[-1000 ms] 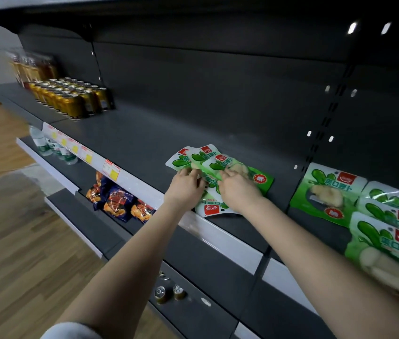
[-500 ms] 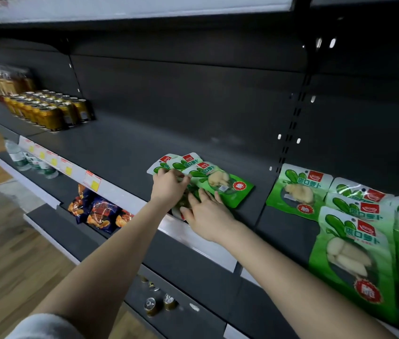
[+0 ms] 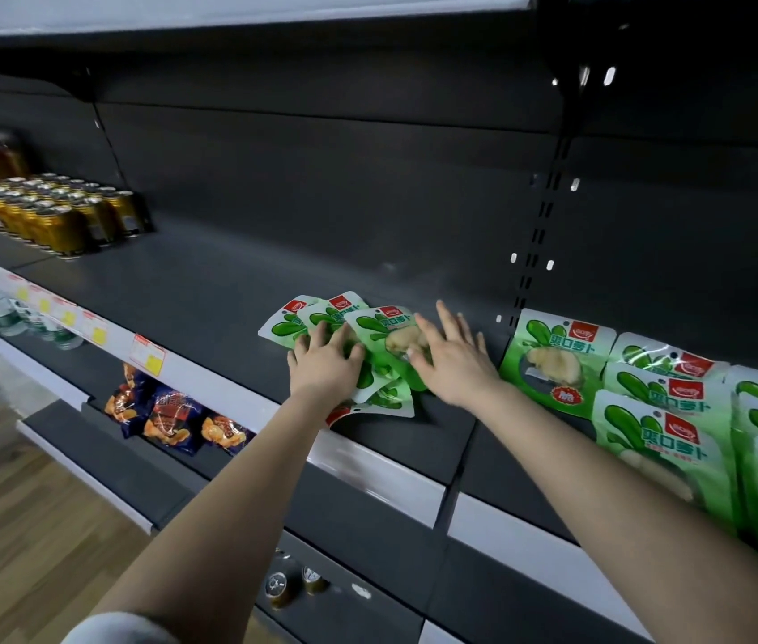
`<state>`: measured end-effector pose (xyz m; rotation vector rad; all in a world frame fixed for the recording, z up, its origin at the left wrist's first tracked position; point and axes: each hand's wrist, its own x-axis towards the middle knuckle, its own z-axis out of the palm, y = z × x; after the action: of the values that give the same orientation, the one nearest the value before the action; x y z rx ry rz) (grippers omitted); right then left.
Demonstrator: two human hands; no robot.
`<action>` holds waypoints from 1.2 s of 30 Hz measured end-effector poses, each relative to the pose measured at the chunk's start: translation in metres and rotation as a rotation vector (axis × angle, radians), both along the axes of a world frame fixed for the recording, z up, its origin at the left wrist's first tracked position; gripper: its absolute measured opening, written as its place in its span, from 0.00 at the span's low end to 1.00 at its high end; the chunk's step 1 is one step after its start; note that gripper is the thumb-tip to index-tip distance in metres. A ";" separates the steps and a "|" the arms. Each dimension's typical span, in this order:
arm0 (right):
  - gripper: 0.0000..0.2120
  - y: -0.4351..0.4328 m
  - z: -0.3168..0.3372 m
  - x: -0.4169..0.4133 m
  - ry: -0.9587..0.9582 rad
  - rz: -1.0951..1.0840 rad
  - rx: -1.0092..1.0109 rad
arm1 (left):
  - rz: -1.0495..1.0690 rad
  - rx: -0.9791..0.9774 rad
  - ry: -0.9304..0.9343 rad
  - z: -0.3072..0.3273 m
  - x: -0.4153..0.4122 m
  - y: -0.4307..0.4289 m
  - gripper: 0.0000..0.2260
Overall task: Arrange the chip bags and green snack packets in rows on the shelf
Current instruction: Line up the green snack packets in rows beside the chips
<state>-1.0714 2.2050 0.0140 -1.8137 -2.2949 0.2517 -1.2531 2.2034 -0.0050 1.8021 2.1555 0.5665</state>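
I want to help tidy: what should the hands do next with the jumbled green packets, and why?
Probably spread the heap of green packets apart, sliding the top one right toward the tidy row. They overlap askew under the left hand and right hand, with bare shelf before that row.

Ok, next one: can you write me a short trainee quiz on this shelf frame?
1. True or false: the left hand rests on the fanned green snack packets.
2. The chip bags lie on: A the lower shelf, B the top shelf, C the floor.
3. Fingers of the right hand: spread or curled?
Key: 1 true; 2 A; 3 spread.
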 end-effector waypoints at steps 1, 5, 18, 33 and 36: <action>0.29 0.005 -0.002 -0.003 -0.003 0.001 -0.007 | -0.011 -0.005 0.006 0.000 0.000 0.000 0.22; 0.27 0.018 -0.012 -0.020 0.028 0.017 -0.074 | -0.027 -0.007 0.016 -0.001 0.000 -0.001 0.21; 0.22 0.004 -0.016 -0.026 -0.022 -0.074 0.000 | -0.008 -0.013 0.040 -0.002 0.002 0.002 0.21; 0.22 -0.051 -0.015 0.014 0.096 -0.043 0.197 | -0.073 0.080 0.436 0.016 0.022 0.018 0.23; 0.27 -0.058 -0.015 0.017 -0.015 -0.014 0.241 | -0.267 0.134 0.340 0.016 0.053 0.016 0.22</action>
<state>-1.0546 2.1471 -0.0012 -1.7148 -2.2116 -0.0402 -1.2004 2.2194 0.0106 2.3588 2.0634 0.3697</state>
